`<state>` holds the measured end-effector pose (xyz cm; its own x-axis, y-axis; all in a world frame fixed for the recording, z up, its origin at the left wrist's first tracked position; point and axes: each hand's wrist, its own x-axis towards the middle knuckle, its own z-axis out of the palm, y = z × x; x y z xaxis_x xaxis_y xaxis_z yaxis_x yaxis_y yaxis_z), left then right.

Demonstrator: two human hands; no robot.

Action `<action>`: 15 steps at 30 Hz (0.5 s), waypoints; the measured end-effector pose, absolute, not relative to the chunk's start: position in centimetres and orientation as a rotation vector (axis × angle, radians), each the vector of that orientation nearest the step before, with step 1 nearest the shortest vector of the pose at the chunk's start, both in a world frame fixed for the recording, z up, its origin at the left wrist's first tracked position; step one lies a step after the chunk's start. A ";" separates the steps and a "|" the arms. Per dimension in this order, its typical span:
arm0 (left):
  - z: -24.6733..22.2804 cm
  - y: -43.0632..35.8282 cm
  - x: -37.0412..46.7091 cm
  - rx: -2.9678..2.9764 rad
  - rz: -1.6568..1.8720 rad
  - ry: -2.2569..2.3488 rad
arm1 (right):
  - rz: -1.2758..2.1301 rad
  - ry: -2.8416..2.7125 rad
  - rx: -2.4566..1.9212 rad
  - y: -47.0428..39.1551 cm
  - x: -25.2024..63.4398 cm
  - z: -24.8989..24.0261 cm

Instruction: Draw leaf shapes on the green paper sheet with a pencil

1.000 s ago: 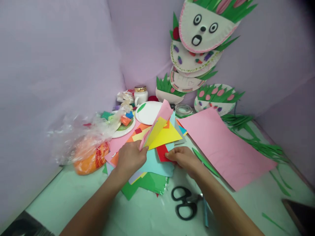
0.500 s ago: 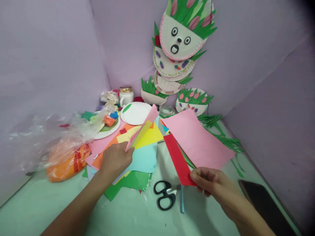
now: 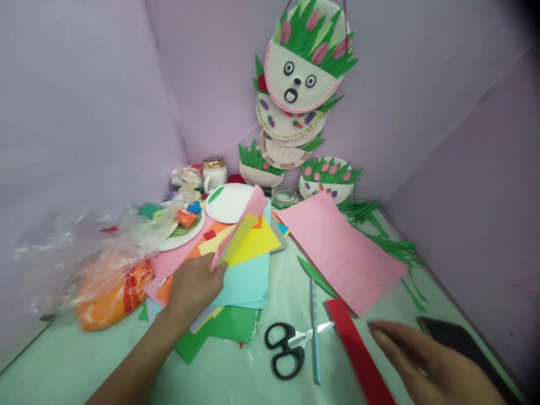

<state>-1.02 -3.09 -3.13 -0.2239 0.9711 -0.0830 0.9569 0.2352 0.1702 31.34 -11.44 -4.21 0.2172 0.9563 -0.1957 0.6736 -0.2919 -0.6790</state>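
My left hand is closed on folded pink and yellow paper, lifted over a pile of coloured sheets. A red paper strip lies on the table at the lower right. Just right of it is my right hand, blurred, with fingers apart and nothing seen in them. Black-handled scissors lie left of the strip, with a light blue pencil across their blades. A large pink sheet and a green paper leaf lie behind them.
A dark phone lies at the right edge. Green paper strips sit at the back right. On the left are an orange packet, clear plastic and a white plate. Paper-plate crafts hang on the wall.
The red strip has come down onto the table, nearer to me, and my right hand has let go of it. The pencil and scissor blades now show. My left hand still holds the folded paper.
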 end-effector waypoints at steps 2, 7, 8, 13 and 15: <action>-2.9 -3.1 -1.0 1.858 0.126 2.319 | 1.140 -1.361 -1.741 -8.2 27.5 -2.7; -3.6 -4.2 0.3 2.014 0.140 2.196 | 1.654 -0.855 -1.527 -2.9 19.6 -3.6; -3.8 -4.4 0.6 2.051 0.141 2.159 | 1.689 -0.833 -1.519 -2.5 18.9 -4.1; -4.6 -4.7 0.9 2.068 0.155 2.083 | 1.806 -0.802 -1.488 -1.9 18.2 -5.6; -4.5 -4.6 0.8 2.054 0.159 2.071 | 1.786 -0.831 -1.513 -2.2 18.2 -5.4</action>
<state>0.78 -4.65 -4.50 0.0010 0.9969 -0.0792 0.9731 0.0173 0.2298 18.22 -2.16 -5.39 -0.1269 0.8047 -0.5799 -0.0746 -0.5907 -0.8034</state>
